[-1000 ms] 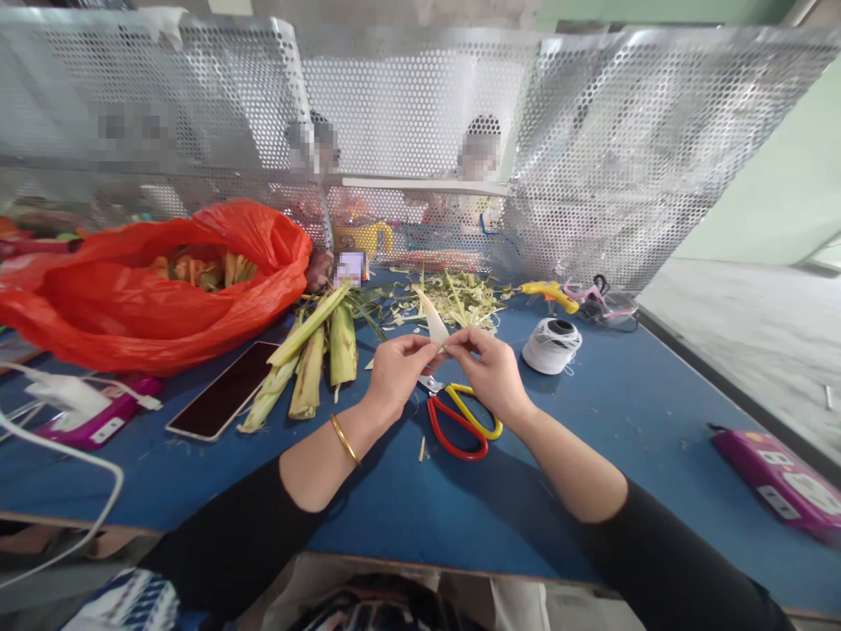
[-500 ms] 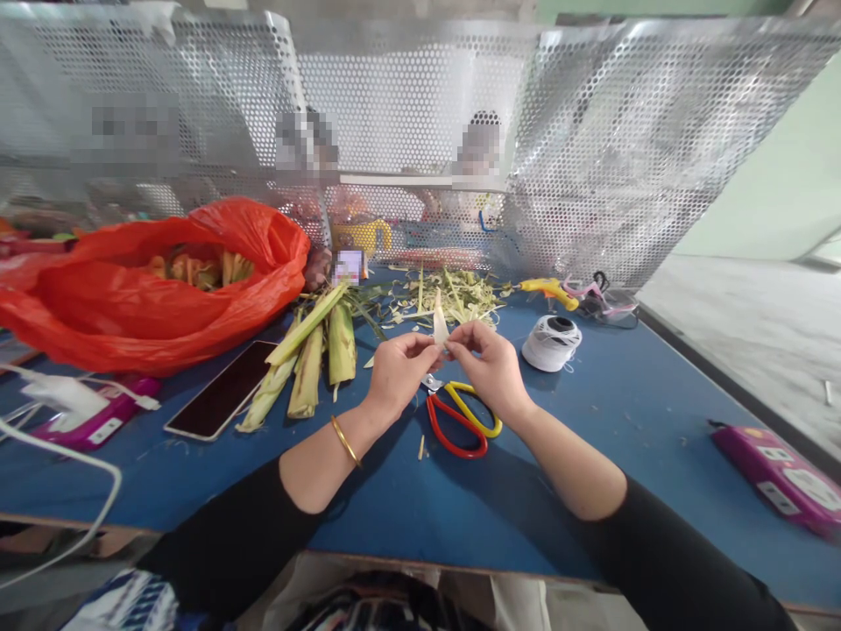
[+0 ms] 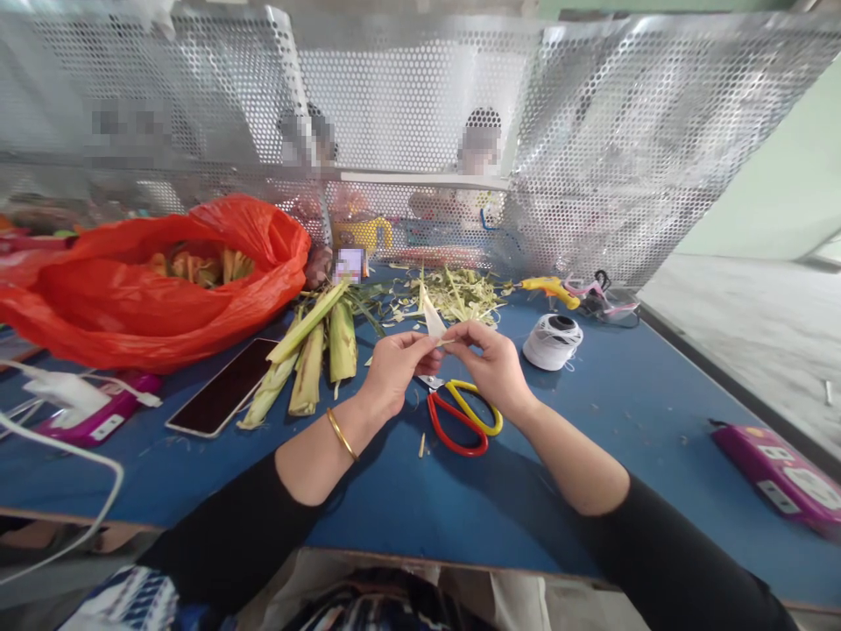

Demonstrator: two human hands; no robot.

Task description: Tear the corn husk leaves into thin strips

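A small pale pointed piece of husk (image 3: 434, 321) is pinched between the fingertips of both hands, its tip tilted up and to the left. My left hand (image 3: 395, 366) grips its base from the left, and my right hand (image 3: 490, 361) closes on it from the right. Just below the hands lie scissors with one red and one yellow handle (image 3: 460, 421). Green husk-covered stalks (image 3: 306, 372) rest to the left of my left hand. Behind the hands is a heap of shredded green leaf scraps (image 3: 460, 296).
A red plastic bag (image 3: 158, 329) sits at the left, near a phone (image 3: 223, 388) and a purple power strip (image 3: 111, 421). White thread (image 3: 553, 343), a yellow glue gun (image 3: 550, 289) and glasses are at the right. Another purple strip (image 3: 781, 476) lies far right. People show behind the perforated screen.
The pale piece has tilted to the left, and the fingers of both hands have shifted slightly around its base.
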